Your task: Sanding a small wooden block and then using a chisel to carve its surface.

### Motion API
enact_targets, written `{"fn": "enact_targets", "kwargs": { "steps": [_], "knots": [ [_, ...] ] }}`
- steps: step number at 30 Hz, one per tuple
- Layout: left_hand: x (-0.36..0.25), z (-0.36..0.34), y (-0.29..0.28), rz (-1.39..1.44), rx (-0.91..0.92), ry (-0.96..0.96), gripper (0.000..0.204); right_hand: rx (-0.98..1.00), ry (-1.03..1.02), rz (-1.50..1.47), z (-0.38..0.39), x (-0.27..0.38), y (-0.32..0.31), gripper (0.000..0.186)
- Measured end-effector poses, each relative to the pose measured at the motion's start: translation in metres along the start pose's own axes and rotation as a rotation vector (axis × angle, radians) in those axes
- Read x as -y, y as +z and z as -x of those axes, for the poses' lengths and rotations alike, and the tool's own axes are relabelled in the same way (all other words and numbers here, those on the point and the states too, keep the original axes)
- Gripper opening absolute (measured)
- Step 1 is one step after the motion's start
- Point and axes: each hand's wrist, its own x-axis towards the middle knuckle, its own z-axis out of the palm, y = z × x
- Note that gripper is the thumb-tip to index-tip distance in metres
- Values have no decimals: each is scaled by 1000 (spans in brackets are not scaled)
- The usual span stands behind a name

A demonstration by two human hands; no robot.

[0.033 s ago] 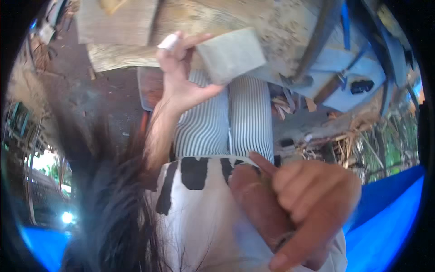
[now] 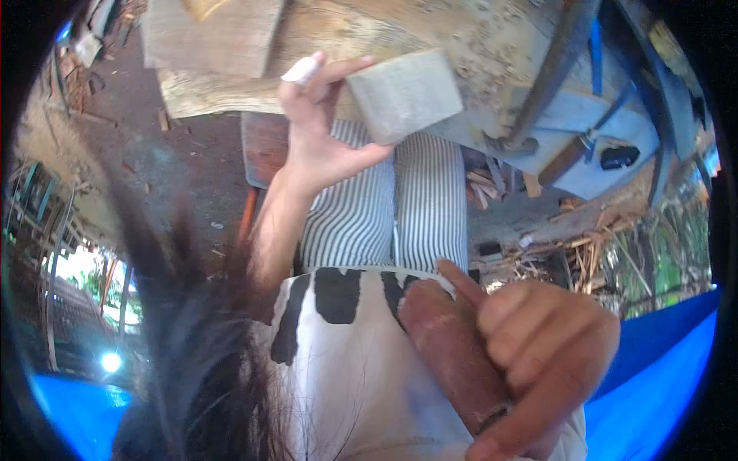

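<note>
My left hand (image 2: pixel 311 150) is raised over my striped trousers near the edge of the wooden bench. Its thumb and fingers grip a pale grey, squarish block (image 2: pixel 407 96) by the near left side. A white wrap (image 2: pixel 302 69) covers one fingertip of this hand. Close to my body at the lower right, my right hand (image 2: pixel 546 346) is closed around a thick, reddish-brown rounded handle (image 2: pixel 450 346). A dark ring shows at the handle's lower end, beside my fingers. Whatever lies beyond that ring is hidden by the hand.
A flat board (image 2: pixel 211 38) lies on the rough wooden bench top (image 2: pixel 223 94). Right of it are a dark curved bar (image 2: pixel 557 73), a wooden-handled tool (image 2: pixel 563 159) and a small black object (image 2: pixel 619 157). Wood scraps (image 2: pixel 483 184) litter the ground; blue sheeting (image 2: pixel 669 369) hangs at right.
The whole scene sits slightly further right in the picture and looks sharper. Both hands keep the same grip on the block and the handle.
</note>
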Motion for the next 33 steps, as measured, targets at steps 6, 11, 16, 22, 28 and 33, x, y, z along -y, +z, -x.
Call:
{"fn": "enact_targets", "kwargs": {
  "steps": [6, 11, 16, 22, 28, 33],
  "knots": [
    [5, -21, -22, -136, -82, 107, 113, -330, -191, 170, 0, 21, 5, 18],
    [35, -38, -10, -333, -25, 236, 110, -501, 42, 140, 5, 7, 4, 20],
    [32, -44, -17, -410, -77, 290, 106, -1215, -362, 461, 1, -21, -9, 32],
    [38, -42, -9, -516, -186, 313, 100, -664, -297, 1200, -8, -124, -53, 39],
    [24, -43, -7, -598, -234, 263, 96, -796, 167, 997, -12, -129, -39, 35],
    [24, -42, -5, -610, -268, 247, 93, -526, 228, 1513, -23, -120, -50, 50]
  ]
}}
